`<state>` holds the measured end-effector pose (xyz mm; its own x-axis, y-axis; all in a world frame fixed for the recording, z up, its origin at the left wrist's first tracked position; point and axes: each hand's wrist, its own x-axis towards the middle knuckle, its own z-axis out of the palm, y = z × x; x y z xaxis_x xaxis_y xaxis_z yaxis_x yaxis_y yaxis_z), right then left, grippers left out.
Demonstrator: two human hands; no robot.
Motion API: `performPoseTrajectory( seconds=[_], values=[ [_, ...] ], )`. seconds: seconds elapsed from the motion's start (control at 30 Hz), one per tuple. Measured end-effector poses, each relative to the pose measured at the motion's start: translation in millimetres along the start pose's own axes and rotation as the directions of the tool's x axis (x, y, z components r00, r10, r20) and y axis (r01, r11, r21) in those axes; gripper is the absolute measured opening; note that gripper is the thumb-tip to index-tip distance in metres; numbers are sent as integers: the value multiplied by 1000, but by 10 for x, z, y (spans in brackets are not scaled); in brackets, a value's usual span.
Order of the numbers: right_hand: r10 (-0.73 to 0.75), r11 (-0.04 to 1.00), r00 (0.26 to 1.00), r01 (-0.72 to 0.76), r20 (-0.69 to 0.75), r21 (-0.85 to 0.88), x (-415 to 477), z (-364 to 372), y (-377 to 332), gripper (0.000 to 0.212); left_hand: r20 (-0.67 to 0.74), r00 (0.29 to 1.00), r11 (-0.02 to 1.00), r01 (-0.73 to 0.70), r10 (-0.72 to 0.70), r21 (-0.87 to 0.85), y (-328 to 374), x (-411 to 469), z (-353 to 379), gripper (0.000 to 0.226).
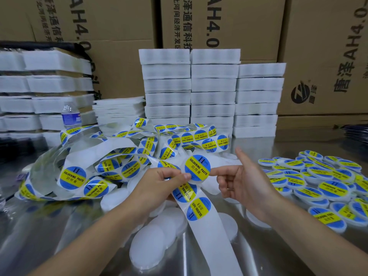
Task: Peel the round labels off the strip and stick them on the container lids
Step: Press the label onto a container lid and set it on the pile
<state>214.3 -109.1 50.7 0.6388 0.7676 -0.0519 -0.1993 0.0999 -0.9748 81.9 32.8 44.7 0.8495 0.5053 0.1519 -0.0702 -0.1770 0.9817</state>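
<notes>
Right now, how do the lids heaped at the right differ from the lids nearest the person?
The right lids carry printed labels; the near lids are bare white. The right lids form a heap; the near lids are few, overlapping. Both are round, on the metal table.

Bright, even lighting with faint shadows. The polished steel tabletop shows soft glare and smeared reflections. Behind it, brown cardboard cartons lean and bow from wide-angle distortion; towards its left edge detail blurs.
</notes>
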Motion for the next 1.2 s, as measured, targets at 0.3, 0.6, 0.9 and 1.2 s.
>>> performPoseTrajectory(
  seconds=[0.3, 0.6, 0.9, 1.2],
  values=[
    [14, 999, 1000, -14, 4, -33, 8, -15, 15, 81, -6, 1000, 1000, 7, -7, 15, 5, 6, -4, 17],
    [14, 999, 1000, -13, 14, -48, 0, -12, 17, 80, -3, 1000, 999, 9, -9, 32, -7, 18, -18, 16],
    [13, 997, 999, -10, 38, -74, -16, -8, 21, 77, -2, 1000, 999, 12, -12, 34, -8, 24, -27, 21],
    [-96, 984, 994, 86, -58, -156, -4, -16, 31, 73, -31, 999, 999, 26, -25, 28, 12, 7, -7, 24]
  ],
)
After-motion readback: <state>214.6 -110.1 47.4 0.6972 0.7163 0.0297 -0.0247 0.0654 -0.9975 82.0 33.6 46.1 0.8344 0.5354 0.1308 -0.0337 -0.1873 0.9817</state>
